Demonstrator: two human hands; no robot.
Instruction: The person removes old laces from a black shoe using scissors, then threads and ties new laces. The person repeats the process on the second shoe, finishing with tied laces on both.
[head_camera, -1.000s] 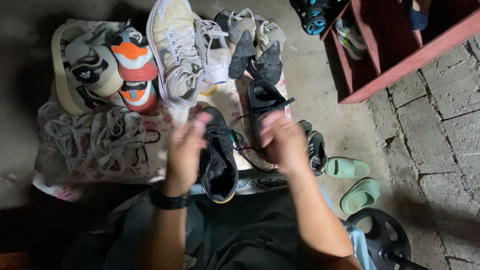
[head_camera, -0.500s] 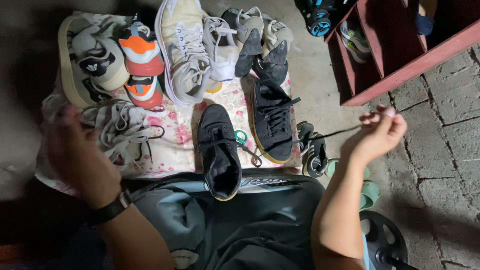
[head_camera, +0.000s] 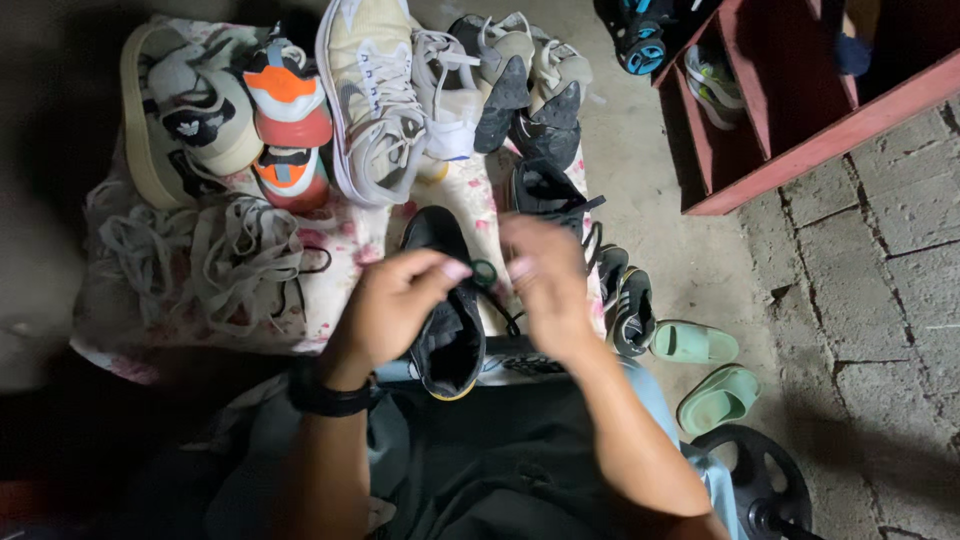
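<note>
Left hand: the left hand (head_camera: 395, 305) hovered over the black shoe (head_camera: 447, 300), its thumb and forefinger pressed together on what looked like a dark lace; a dark band circled the wrist.
Right hand: the right hand (head_camera: 545, 280) stood just beside the left, fingers curled inward; whether they pinched the same lace could not be told, as the hand was blurred.
Black shoe: it lay on the flowered cloth (head_camera: 330, 250) in front of the person's lap, opening toward the viewer, partly hidden beneath both hands.
Second black shoe: its mate (head_camera: 550, 195) rested just behind the right hand, laces trailing loose.
Surroundings: a heap of pale laces (head_camera: 215, 255) lay to the left; a cream sneaker (head_camera: 370, 100) and an orange-and-white pair (head_camera: 285, 120) sat further back; 2 green sandals (head_camera: 700, 370) lay on the floor to the right, near a red wooden shelf (head_camera: 800, 110).
Risk: in my judgement, the dim light and the dark lace against the dark shoe could cause a missed eyelet.
Risk 2: the lace could probably slip from so light a pinch.
</note>
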